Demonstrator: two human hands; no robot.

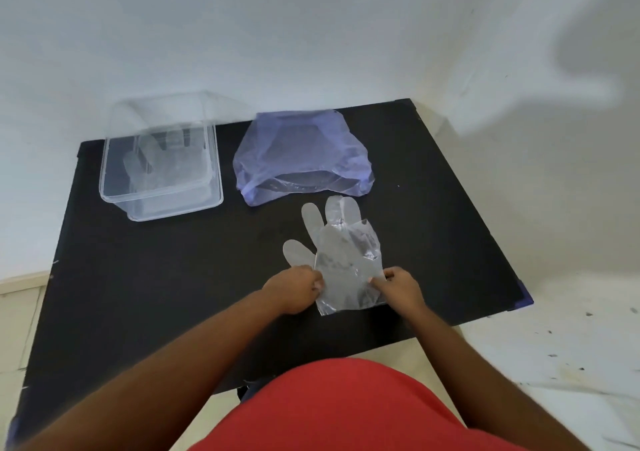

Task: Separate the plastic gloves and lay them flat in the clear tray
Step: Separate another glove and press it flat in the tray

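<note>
Head view: crinkly translucent plastic gloves [346, 260] between hands.

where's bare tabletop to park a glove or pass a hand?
Free: the wide near-left stretch of the black table, bordered by the clear tray behind and the left hand to the right; also the right strip beside the purple bag. Crowded: centre-right, where both hands, right hand included, pinch the plastic gloves just before the bag.

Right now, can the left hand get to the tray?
Probably yes. The left hand is pinching the gloves, but bare table lies between it and the open tray; the bag sits off to the right.
</note>
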